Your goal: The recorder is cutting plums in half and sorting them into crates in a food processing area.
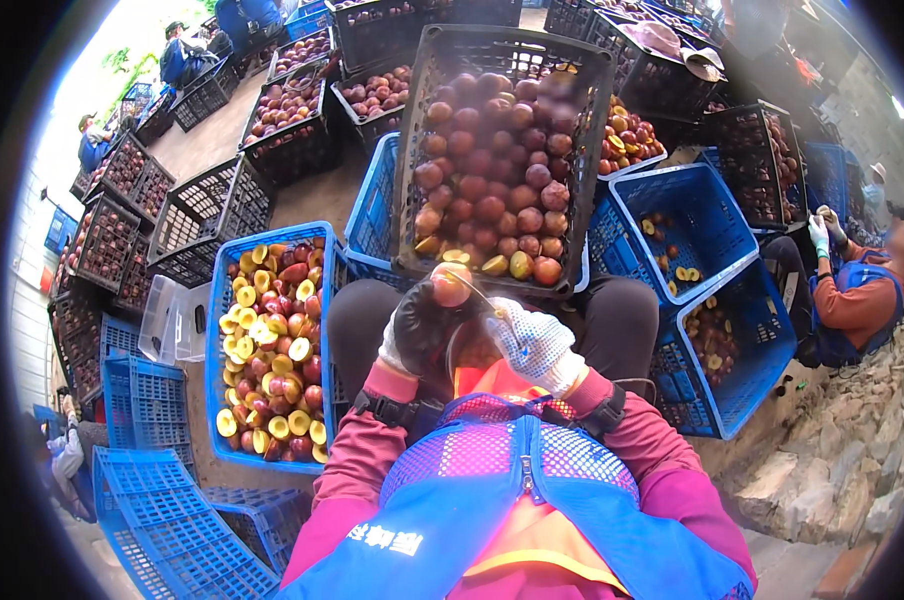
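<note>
My left hand (421, 325), in a black glove over a white one, holds a reddish plum (451, 285) in its fingers. My right hand (536, 346), in a white dotted glove, is closed beside it on a thin wire-like tool (484, 301) that reaches toward the plum; its exact kind is unclear. Just beyond both hands, a black crate (517, 40) full of whole plums (492, 165) leans toward me, with a few cut pieces at its near edge. At my left stands a blue crate (213, 350) filled with halved, yellow-fleshed plums (277, 350).
Two blue crates (712, 290) with some cut plums stand at my right. Empty-looking blue crates (167, 510) and a clear plastic bin (177, 325) lie at left. Stacked black plum crates (107, 240) surround me. A gloved co-worker (862, 300) sits at far right.
</note>
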A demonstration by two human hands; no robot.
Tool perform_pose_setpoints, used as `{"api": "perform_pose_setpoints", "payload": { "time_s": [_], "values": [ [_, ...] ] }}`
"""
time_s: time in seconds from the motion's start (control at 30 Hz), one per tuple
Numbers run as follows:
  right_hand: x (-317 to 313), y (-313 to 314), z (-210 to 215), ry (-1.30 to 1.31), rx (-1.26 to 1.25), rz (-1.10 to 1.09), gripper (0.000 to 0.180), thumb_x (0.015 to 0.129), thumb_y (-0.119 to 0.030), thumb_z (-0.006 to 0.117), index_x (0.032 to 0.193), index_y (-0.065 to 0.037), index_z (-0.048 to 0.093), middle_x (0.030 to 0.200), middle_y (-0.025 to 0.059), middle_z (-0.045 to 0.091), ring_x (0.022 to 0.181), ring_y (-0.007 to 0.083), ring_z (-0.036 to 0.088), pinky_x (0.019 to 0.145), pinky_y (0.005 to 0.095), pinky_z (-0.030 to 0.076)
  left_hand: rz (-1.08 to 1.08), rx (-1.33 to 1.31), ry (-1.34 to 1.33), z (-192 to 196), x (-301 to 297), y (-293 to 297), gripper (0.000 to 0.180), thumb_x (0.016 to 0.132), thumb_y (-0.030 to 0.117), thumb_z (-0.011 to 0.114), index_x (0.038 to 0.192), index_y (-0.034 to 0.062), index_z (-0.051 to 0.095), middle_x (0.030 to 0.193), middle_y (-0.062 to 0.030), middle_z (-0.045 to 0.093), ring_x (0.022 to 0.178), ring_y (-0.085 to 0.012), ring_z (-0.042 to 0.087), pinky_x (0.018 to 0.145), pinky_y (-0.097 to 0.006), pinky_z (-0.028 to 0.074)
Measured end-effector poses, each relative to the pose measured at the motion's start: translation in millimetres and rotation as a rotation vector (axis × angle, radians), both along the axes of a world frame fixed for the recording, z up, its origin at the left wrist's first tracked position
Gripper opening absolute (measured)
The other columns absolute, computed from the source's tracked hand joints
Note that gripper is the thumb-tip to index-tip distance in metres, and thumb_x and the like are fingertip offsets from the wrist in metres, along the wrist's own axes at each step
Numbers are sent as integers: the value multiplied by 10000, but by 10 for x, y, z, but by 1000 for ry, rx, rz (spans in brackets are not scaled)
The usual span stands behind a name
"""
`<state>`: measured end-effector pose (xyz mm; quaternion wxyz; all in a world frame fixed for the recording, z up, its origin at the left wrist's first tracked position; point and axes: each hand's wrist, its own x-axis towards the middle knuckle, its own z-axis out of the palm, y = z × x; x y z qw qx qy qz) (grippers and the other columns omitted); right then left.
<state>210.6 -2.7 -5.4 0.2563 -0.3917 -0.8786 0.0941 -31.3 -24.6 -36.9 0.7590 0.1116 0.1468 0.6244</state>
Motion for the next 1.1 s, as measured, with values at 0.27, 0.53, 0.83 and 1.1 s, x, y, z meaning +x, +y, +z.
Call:
{"api": "perform_pose_setpoints", "payload": {
  "time_s": [0.27, 0.53, 0.83, 1.1],
  "values": [
    [-226, -90, 77, -206, -26, -105, 172, 1101, -358, 672, 1135, -190, 671, 735, 114, 716, 583, 333, 714, 503, 482, 563, 36, 225, 104, 32, 106, -67, 372, 1094, 204, 648, 1421, 29, 667, 1340, -185, 740, 1236, -352, 722, 1128, -509, 575],
    [-73, -28, -539, -297, -31, -168, 292, 1156, -413, 567, 1109, -134, 641, 729, 149, 714, 600, 357, 730, 495, 509, 569, 83, -265, 547, 61, 288, 61, 348, 1006, 357, 802, 1209, 82, 738, 1131, -26, 744, 1073, -180, 700, 963, -405, 588],
    [-288, -140, -343, -274, 5, -58, 293, 1139, -412, 605, 1071, -127, 597, 656, 155, 699, 549, 387, 718, 469, 519, 565, 244, -264, 506, -232, 319, -103, 294, 1025, 326, 798, 1187, 106, 689, 1014, -59, 689, 951, -264, 719, 864, -462, 613],
    [-79, -126, -191, -168, -170, -41, 289, 1121, -396, 590, 1154, -115, 650, 848, 192, 752, 749, 424, 754, 644, 555, 591, 263, -19, 1250, -58, 367, -53, 421, 1061, 347, 790, 1345, 41, 735, 1245, -84, 778, 1159, -184, 702, 1058, -361, 552]
  ]
}}
